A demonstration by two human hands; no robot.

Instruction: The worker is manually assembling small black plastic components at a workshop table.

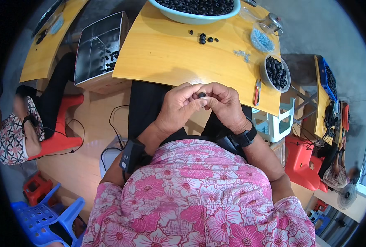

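My left hand [178, 108] and my right hand [223, 104] meet in front of my body, just off the near edge of the table. Between their pinched fingertips sits a small round black rubber-like part [202, 95]; both hands grip it. Its lower side is hidden by my thumbs. Farther up the table lie several loose black parts [202, 39] of the same sort. At the back stands a light blue basin [195, 17] heaped with black parts. A clear tub [287, 84] of black parts is at the right edge.
A red-handled cutter [257, 92] lies near the tub. Behind it are a container of small clear-blue pieces [262, 39], a loose pile of them [242, 54] and a metal cup [273, 22]. A lined box [98, 49] stands left of the table. Other people sit at both sides.
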